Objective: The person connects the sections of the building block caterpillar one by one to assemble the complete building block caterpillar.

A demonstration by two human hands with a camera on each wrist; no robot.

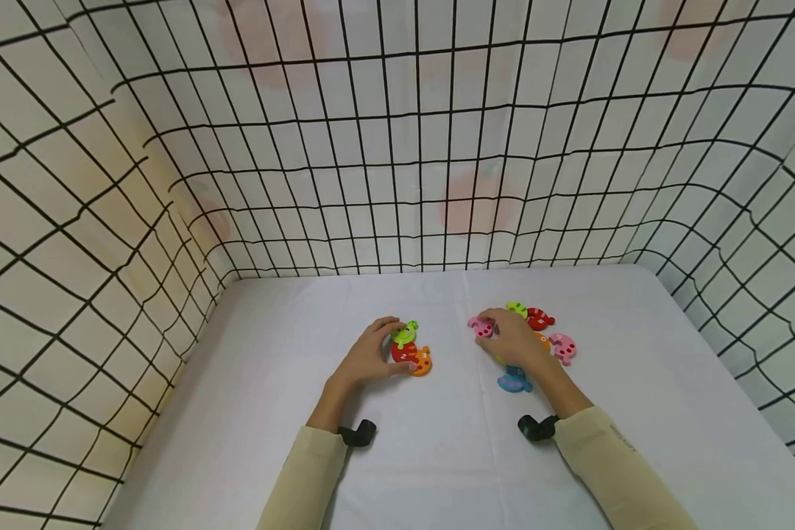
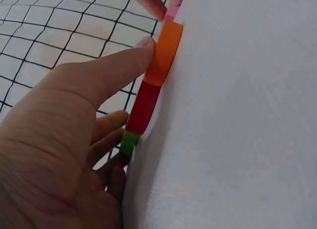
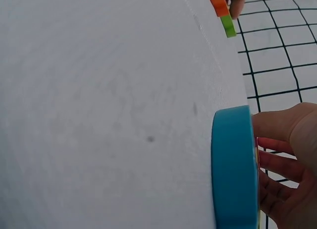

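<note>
Three joined puzzle pieces lie on the white cloth in the head view: a green head piece with a smiling face (image 1: 405,334), a red piece marked 2 (image 1: 403,352) and an orange piece (image 1: 422,361). My left hand (image 1: 369,354) spans them from the left, thumb against the orange piece (image 2: 164,53) and fingers by the green one (image 2: 129,143). To the right, my right hand (image 1: 518,341) pinches a pink spotted puzzle piece (image 1: 482,327) between thumb and fingers. Beneath that hand and wrist, a blue piece (image 1: 514,380) is partly hidden.
Around my right hand lie a lime green piece (image 1: 517,308), a dark red piece (image 1: 539,319), another pink piece (image 1: 563,347) and a partly covered orange piece (image 1: 543,340). Black wire grid (image 1: 417,147) stands along the table's back and sides.
</note>
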